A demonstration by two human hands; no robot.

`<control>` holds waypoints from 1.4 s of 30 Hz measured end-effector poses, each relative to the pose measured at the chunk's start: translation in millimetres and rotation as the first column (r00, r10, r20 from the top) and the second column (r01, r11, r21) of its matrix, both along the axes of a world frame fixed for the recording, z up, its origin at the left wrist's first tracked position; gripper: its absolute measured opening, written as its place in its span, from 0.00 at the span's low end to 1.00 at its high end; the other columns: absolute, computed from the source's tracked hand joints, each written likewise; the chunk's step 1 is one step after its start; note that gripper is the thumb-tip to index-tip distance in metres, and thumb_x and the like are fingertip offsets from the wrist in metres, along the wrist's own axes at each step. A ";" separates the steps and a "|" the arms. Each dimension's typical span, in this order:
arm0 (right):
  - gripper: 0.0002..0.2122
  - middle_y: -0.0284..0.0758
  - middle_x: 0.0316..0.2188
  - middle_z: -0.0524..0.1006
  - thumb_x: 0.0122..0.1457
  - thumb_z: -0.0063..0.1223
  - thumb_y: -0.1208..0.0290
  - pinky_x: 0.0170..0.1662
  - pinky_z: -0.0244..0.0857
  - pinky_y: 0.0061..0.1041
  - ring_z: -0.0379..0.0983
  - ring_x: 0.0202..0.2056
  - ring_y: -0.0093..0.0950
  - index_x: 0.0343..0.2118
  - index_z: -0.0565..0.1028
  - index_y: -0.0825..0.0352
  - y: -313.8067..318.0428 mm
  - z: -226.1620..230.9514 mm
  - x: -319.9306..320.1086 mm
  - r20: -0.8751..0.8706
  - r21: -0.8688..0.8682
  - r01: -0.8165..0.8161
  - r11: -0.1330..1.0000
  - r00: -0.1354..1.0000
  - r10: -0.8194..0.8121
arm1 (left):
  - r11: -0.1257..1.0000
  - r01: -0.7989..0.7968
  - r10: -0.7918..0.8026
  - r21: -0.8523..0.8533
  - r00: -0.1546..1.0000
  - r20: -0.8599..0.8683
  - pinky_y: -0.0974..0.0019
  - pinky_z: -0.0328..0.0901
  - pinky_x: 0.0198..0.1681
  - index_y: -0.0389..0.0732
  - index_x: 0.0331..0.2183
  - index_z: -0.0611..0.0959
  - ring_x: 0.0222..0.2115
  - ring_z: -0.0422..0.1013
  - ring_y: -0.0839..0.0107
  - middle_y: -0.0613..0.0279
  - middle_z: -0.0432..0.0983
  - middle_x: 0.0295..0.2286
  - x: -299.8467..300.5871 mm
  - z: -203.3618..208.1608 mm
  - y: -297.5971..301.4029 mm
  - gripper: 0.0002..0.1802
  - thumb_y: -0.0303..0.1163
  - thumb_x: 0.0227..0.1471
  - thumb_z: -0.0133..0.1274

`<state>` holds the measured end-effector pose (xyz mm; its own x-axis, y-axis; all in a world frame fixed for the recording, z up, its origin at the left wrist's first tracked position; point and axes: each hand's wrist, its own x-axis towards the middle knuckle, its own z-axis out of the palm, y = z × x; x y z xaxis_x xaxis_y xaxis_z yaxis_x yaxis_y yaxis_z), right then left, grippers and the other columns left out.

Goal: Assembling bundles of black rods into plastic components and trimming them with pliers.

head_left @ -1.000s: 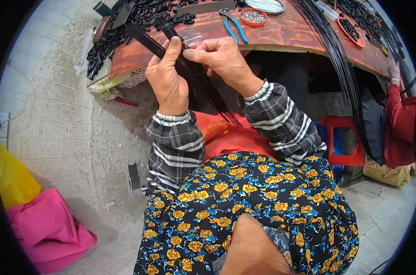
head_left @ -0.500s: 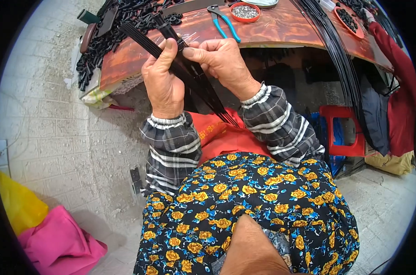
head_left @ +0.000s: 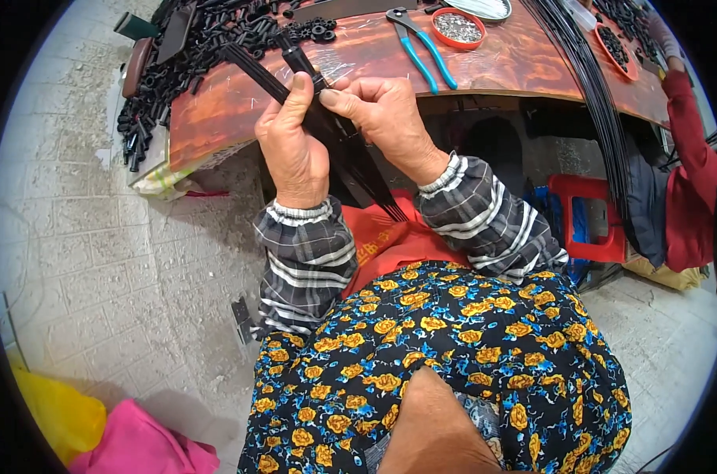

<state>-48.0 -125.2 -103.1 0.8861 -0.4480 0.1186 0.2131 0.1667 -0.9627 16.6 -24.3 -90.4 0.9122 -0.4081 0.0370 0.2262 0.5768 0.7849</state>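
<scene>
Between my two hands is a black umbrella frame (head_left: 372,180), a bundle of thin ribs around a darker shaft. It slants from the table edge down to the red cloth (head_left: 410,237) on my lap. My left hand (head_left: 297,154) is wrapped round the ribs near their upper end, thumb pointing up. A thick black tubular end (head_left: 295,57) sticks out above the thumb. With thumb and fingers pinched, my right hand (head_left: 394,122) touches the frame just beside the left thumb. Whatever small piece may be between those fingertips is hidden.
On the wooden table (head_left: 516,67) lie blue-handled pliers (head_left: 416,61), a red dish (head_left: 459,46) of small metal pieces and a heap of black plastic parts (head_left: 232,31). Long black rods (head_left: 591,91) hang over the edge near a red stool (head_left: 564,213). A co-worker's red sleeve (head_left: 690,134) is at right.
The whole view has shifted a little, so the table items sit further right. Both hands keep their hold on the frame. At far right, the co-worker's arm has moved and the hand shows more.
</scene>
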 end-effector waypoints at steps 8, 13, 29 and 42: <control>0.07 0.24 0.21 0.75 0.55 0.59 0.72 0.22 0.58 0.11 0.66 0.22 0.10 0.31 0.79 0.71 1.1 -11.8 -2.8 -0.010 -0.131 0.016 0.991 1.000 -0.017 | 0.999 0.036 -0.036 -0.001 0.994 -0.107 0.72 0.66 0.36 0.34 0.32 0.81 0.29 0.73 0.75 0.63 0.77 0.29 13.6 -19.4 3.9 0.07 0.28 0.52 0.58; 0.06 0.24 0.21 0.75 0.54 0.59 0.73 0.22 0.58 0.11 0.66 0.21 0.10 0.31 0.79 0.71 -5.1 -19.7 -10.8 0.033 -0.184 0.083 0.979 0.996 -0.078 | 0.994 0.108 -0.110 -0.024 0.985 -0.134 0.68 0.69 0.37 0.33 0.32 0.79 0.30 0.75 0.69 0.59 0.77 0.29 6.5 -17.6 -4.4 0.06 0.25 0.51 0.57; 0.08 0.22 0.17 0.71 0.49 0.65 0.68 0.19 0.53 0.11 0.62 0.17 0.10 0.25 0.79 0.68 -39.4 -5.1 -35.6 0.031 0.074 -0.008 0.997 1.000 0.006 | 0.993 0.080 -0.080 0.083 0.997 -0.002 0.67 0.69 0.38 0.33 0.34 0.80 0.31 0.75 0.69 0.59 0.78 0.31 -28.1 5.0 -29.0 0.08 0.27 0.53 0.56; 0.11 0.24 0.15 0.71 0.51 0.64 0.64 0.20 0.55 0.12 0.64 0.18 0.12 0.20 0.78 0.67 -44.6 -4.1 -39.6 0.094 0.074 -0.008 0.997 0.996 0.001 | 0.991 0.120 -0.120 0.065 0.993 0.010 0.67 0.69 0.41 0.31 0.39 0.77 0.35 0.74 0.66 0.55 0.77 0.33 -36.9 15.6 -38.5 0.12 0.30 0.56 0.53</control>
